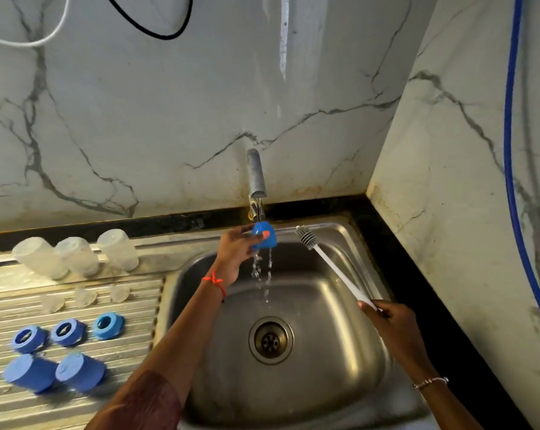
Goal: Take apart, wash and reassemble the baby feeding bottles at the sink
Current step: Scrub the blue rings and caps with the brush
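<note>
Marble-backed steel sink [318,305], tap [256,175] running at its back edge. My left hand [234,252] holds the blue cap [264,235] under the stream, seemingly by fingertips only; my right hand [389,321] grips the brush [334,268] handle. Wet plastic could slip into the basin.

the left grip [234,248] holds a blue cap [266,236] under the running tap [256,175], and water falls into the sink [327,342]. the right grip [393,324] holds a white bottle brush [332,266] by its near end. on the left drainboard [132,349] stand three clear bottles [76,256], with blue rings [68,332] nearer.
</note>
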